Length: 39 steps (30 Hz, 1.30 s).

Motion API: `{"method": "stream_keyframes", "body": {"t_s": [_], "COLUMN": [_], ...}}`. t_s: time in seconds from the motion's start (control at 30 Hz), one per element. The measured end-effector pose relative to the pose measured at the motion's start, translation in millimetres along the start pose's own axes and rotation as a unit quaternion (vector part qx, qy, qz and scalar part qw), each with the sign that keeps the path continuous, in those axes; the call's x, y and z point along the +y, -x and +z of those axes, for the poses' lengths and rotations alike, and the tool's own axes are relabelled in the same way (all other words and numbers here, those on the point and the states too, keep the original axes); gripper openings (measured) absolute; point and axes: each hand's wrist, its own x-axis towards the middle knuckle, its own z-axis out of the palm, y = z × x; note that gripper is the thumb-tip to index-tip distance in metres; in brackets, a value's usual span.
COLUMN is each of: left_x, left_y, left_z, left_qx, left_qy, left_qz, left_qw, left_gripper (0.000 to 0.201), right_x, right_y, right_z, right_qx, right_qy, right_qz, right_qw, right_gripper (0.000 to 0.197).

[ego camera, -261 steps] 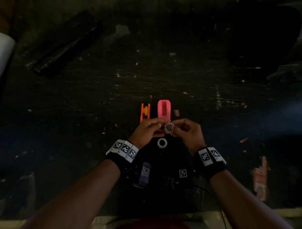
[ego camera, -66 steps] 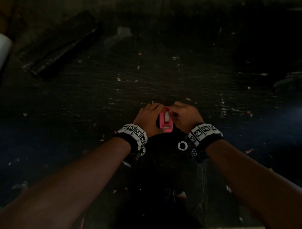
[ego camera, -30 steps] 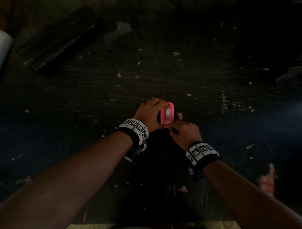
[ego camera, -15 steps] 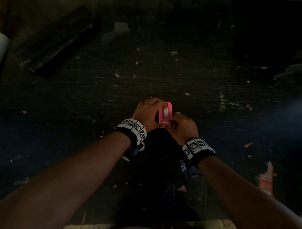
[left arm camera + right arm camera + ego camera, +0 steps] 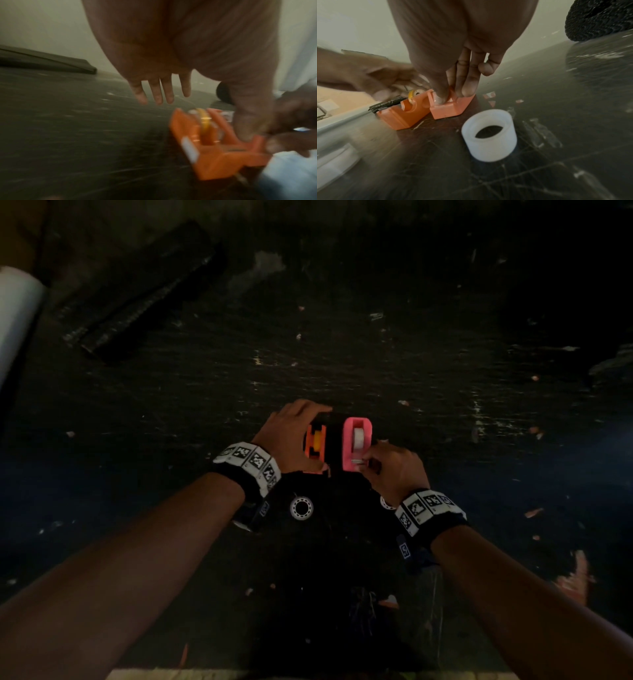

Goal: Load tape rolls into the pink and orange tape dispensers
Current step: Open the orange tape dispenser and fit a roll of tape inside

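Observation:
The pink dispenser (image 5: 356, 445) stands on the dark table with a white tape roll (image 5: 359, 437) seated in it. My right hand (image 5: 390, 470) pinches its near cutter end, thumb (image 5: 441, 96) pressed into the slot, fingers (image 5: 465, 88) against the outer wall. Just left of it is the orange dispenser (image 5: 313, 445) with a yellow roll (image 5: 204, 121) inside. My left hand (image 5: 291, 433) hovers over it, fingers (image 5: 159, 93) straight and the thumb touching its right wall. A loose tape roll (image 5: 301, 507) lies on the table near my left wrist.
A white ring (image 5: 488, 135) stands just behind the pink dispenser, under my right wrist (image 5: 385, 503). A long dark object (image 5: 137, 296) lies at the back left, a white cylinder (image 5: 13, 313) at the far left. The table's front edge (image 5: 239, 674) runs along the bottom.
My left hand has let go of the pink dispenser and moved left over the orange one, which now shows. My right hand stays at the pink dispenser's near end.

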Motion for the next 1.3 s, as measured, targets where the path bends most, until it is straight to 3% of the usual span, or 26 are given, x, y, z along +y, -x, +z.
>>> {"method": "stream_keyframes", "body": {"t_s": [0.13, 0.23, 0.4, 0.6, 0.73, 0.87, 0.97, 1.07, 1.23, 1.3], "left_x": [-25, -28, -24, -10, 5, 13, 17, 14, 3, -9], "left_y": [11, 11, 12, 30, 47, 63, 73, 76, 82, 87], "left_z": [-6, 4, 18, 12, 2, -7, -16, -15, -14, -13], "left_qx": [-0.098, -0.123, -0.038, 0.027, 0.017, 0.041, 0.000, 0.013, 0.062, 0.082], "left_qy": [-0.016, -0.028, -0.003, 0.101, 0.171, 0.212, 0.308, 0.402, 0.395, 0.353], "left_qz": [-0.042, -0.041, -0.017, 0.003, 0.030, 0.053, 0.010, -0.034, -0.068, -0.082], "left_qw": [0.994, 0.991, 0.999, 0.994, 0.985, 0.975, 0.951, 0.915, 0.914, 0.928], "left_gripper": [0.126, 0.133, 0.109, 0.106, 0.111, 0.110, 0.105, 0.077, 0.068, 0.069], "right_x": [1, 0, 1, -15, -35, -39, -39, -39, -36, -33], "right_y": [0, 0, -1, 8, 6, 4, 6, 10, 11, 12], "right_z": [1, 2, 0, -16, -27, -28, -28, -27, -23, -22], "right_qx": [0.007, 0.004, -0.021, 0.069, -0.047, -0.085, -0.085, -0.100, -0.102, -0.095], "right_qy": [0.001, 0.000, -0.025, -0.220, -0.331, -0.379, -0.407, -0.427, -0.444, -0.438], "right_qz": [0.007, 0.012, 0.044, 0.059, 0.022, -0.013, -0.015, -0.020, -0.009, -0.002], "right_qw": [1.000, 1.000, 0.998, 0.971, 0.942, 0.921, 0.909, 0.898, 0.890, 0.894], "right_gripper": [0.022, 0.021, 0.026, 0.043, 0.080, 0.083, 0.081, 0.080, 0.079, 0.080]}}
